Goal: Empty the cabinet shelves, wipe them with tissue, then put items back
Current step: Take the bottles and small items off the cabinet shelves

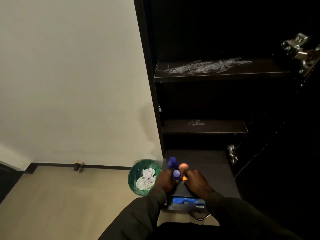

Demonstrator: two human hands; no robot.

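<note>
On the bottom shelf [211, 163], the left hand [163, 181] curls its fingers round a blue bottle [176, 174]. The right hand [196, 183] pinches an orange-capped item [184, 178]; a second blue bottle [172, 162] and a peach bottle [183, 167] stand just beyond.

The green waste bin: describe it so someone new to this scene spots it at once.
Start at the tall dark cabinet on the right and follow its left edge down to the floor. Beside its base, left of the person's left hand, stands the green waste bin. It is the only round green container, and crumpled white tissues lie inside it.
</note>
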